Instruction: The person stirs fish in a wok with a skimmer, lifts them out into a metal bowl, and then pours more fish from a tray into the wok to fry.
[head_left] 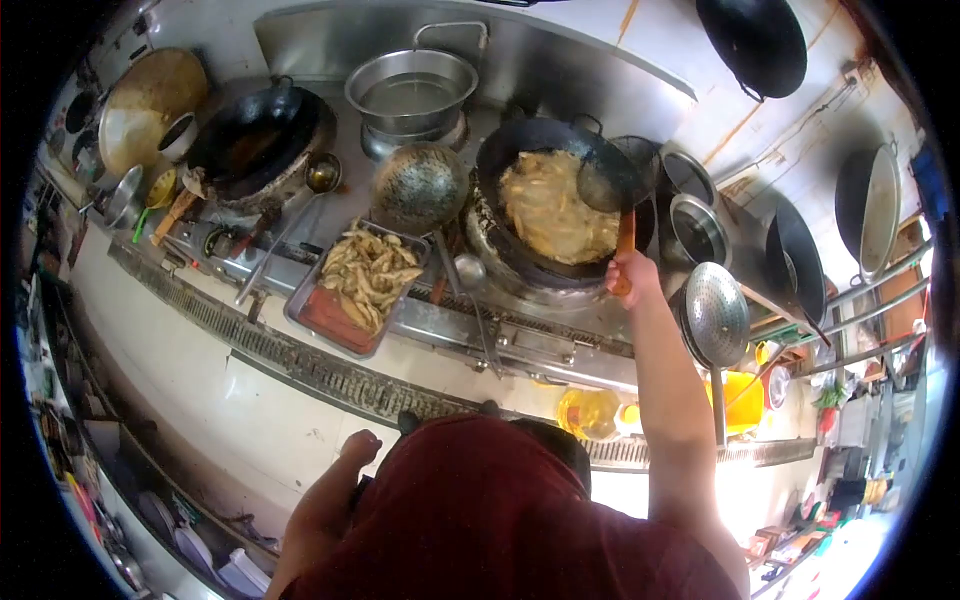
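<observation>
My right hand (632,277) grips the wooden handle (627,235) of a skimmer, whose dark mesh head (603,187) rests at the right side of a black wok (487,160). Pale golden pieces of food (550,205) fry in bubbling oil in that wok. My left hand (362,447) hangs low by my body, away from the stove, its fingers curled with nothing seen in them. A metal tray (294,312) at the stove's front edge bears a heap of coated strips (370,270) and a reddish-brown slab (340,318).
A second wok (318,125) sits at the left, with a ladle (323,173) beside it. Between the woks are a steel basin (412,100) and a round strainer (420,188). A perforated skimmer (716,313) juts out near my right forearm. A floor drain grate (300,357) runs along the front.
</observation>
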